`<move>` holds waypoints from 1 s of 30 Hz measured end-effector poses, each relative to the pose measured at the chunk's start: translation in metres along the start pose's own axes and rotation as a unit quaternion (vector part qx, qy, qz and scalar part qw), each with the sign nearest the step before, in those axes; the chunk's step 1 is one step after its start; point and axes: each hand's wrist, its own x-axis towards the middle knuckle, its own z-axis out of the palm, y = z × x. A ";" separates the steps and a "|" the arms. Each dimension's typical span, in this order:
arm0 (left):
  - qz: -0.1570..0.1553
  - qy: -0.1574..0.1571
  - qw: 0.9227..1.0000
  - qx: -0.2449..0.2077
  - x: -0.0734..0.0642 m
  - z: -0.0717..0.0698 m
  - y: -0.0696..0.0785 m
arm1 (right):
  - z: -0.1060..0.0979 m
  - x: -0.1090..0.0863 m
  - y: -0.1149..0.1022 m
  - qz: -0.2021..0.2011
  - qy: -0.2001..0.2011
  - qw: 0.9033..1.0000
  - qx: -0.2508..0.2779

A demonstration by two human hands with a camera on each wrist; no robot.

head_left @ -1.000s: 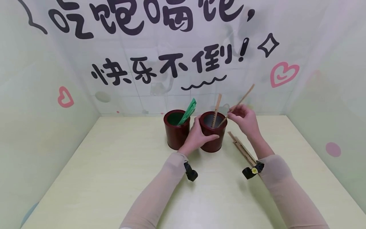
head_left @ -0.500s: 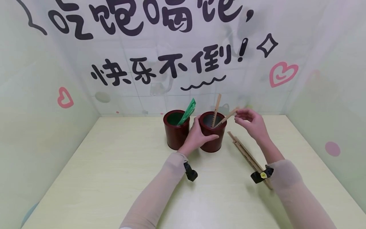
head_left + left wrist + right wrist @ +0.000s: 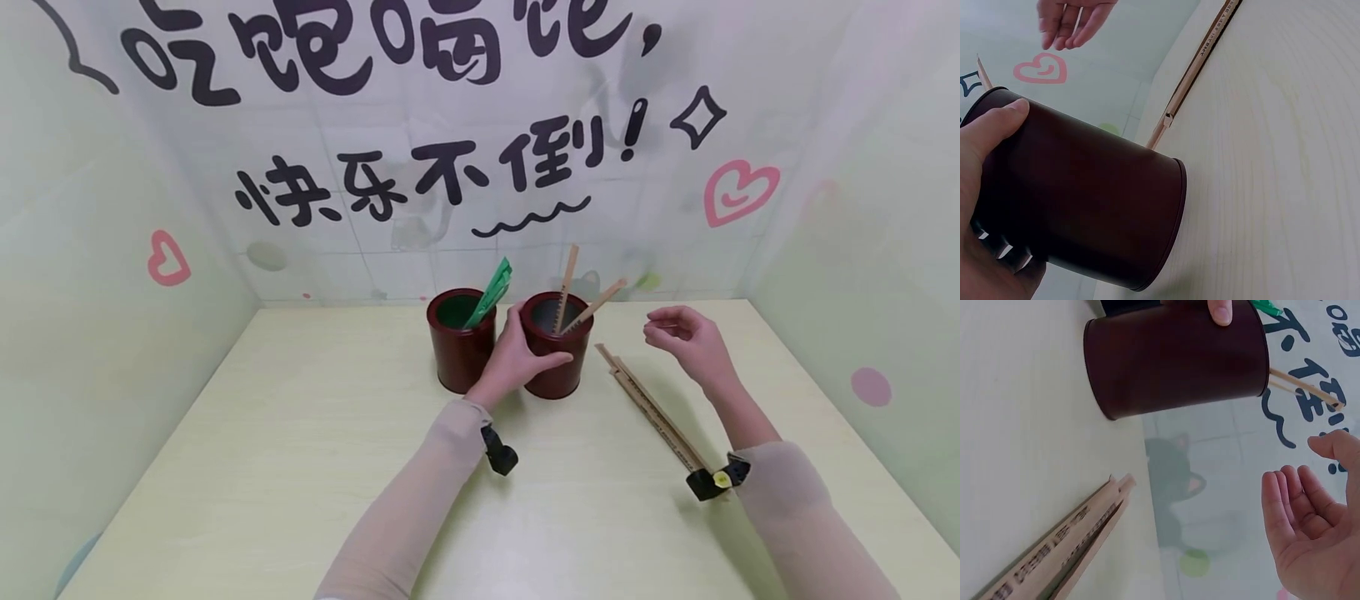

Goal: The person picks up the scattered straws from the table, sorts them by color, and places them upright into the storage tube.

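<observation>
My left hand (image 3: 513,354) grips the right-hand dark red round canister (image 3: 558,367), thumb across its front and fingers round its left side. Two long brown paper-wrapped sticks (image 3: 592,306) lean inside that canister, one steep, one tilted to the right. My right hand (image 3: 693,337) hovers to the right of it, fingers loosely bent, with nothing in them; the right wrist view shows its bare palm. Below it on the table lie several brown paper-wrapped sticks (image 3: 652,412) printed with dark characters, side by side in a slanting bundle.
A second dark red canister (image 3: 459,362) stands just left of the gripped one, with green-wrapped sticks (image 3: 491,292) leaning in it. Both are on the pale wood-grain table (image 3: 315,467). A printed back wall (image 3: 315,267) and side walls enclose the table.
My right hand has let go of a brown paper-wrapped stick, which now leans in the right-hand canister, and has drawn away to the right. The left hand keeps its grip.
</observation>
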 end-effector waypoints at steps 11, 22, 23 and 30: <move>-0.001 0.003 1.000 0.001 0.000 -0.001 0.000 | -0.017 -0.017 0.016 0.085 -0.072 0.992 -0.061; 0.003 0.001 1.000 0.000 0.001 0.001 -0.001 | -0.028 -0.026 0.037 0.175 -0.231 0.952 -0.103; 0.004 0.001 1.000 0.000 0.001 0.001 -0.001 | -0.029 -0.027 0.037 0.181 -0.240 0.948 -0.109; 0.004 0.002 1.000 -0.001 0.000 0.001 0.000 | -0.023 -0.032 0.039 0.175 -0.261 0.931 -0.185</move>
